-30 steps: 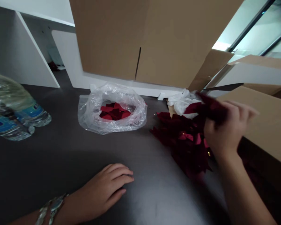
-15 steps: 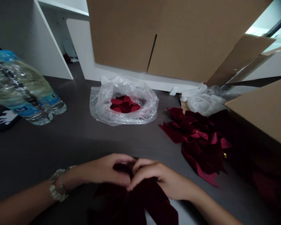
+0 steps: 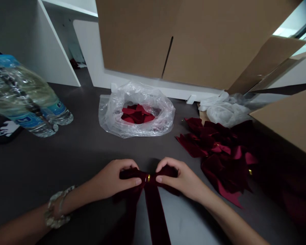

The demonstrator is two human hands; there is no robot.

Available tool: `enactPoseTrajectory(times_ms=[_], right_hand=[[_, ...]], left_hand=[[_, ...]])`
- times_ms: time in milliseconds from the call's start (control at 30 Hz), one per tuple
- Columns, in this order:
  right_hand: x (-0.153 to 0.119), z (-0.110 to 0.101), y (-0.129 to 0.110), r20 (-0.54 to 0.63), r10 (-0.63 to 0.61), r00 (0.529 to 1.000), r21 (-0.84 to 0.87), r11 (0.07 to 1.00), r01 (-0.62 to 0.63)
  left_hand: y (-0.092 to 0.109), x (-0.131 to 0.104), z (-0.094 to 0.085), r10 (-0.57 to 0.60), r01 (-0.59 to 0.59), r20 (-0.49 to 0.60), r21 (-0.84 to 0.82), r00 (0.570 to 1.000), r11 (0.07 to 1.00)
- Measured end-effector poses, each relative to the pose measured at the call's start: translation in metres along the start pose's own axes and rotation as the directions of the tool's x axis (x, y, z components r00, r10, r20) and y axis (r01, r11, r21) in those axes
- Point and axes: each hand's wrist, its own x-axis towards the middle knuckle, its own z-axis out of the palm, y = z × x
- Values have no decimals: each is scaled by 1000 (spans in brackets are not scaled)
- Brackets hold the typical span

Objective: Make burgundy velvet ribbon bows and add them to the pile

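Observation:
A dark red velvet ribbon bow is between my hands at the bottom middle, a small gold band showing at its centre and two long tails hanging toward me. My left hand pinches the left loop close to the band. On the other side, my right hand grips the right loop between thumb and fingers. A pile of similar red bows lies to the right. Beyond my hands an open clear plastic bag holds more red ribbon pieces.
Wrapped water bottles stand at the left beside a dark item with white print. A large cardboard sheet rises at the back. Crumpled white plastic and another cardboard piece are at the right.
My hands were close together over the bow's centre; now they are apart, one on each loop. The gold band and the hanging tails have come into view.

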Motion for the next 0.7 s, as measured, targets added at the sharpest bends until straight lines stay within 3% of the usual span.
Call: enactPoseTrajectory(times_ms=[100, 200, 300, 367, 500, 700], right_hand=[[3, -14, 6, 16, 105, 994, 329, 939, -104], [4, -20, 12, 34, 254, 967, 629, 746, -218], [5, -18, 15, 25, 351, 936, 781, 577, -238], [5, -17, 15, 36, 370, 928, 824, 515, -238], [7, -17, 14, 34, 346, 938, 841, 498, -213], [8, -20, 17, 71, 202, 977, 841, 514, -168]], left_hand=[[0, 1, -10, -65, 69, 26, -166, 998, 984], [-3, 2, -18, -156, 153, 29, -437, 987, 886], [-6, 1, -20, -178, 180, 68, -637, 982, 749], [-8, 1, -19, -164, 179, 90, -706, 982, 685], [-8, 2, -16, -138, 106, 32, -809, 990, 578], [-15, 5, -21, -92, 3, -47, -873, 995, 488]])
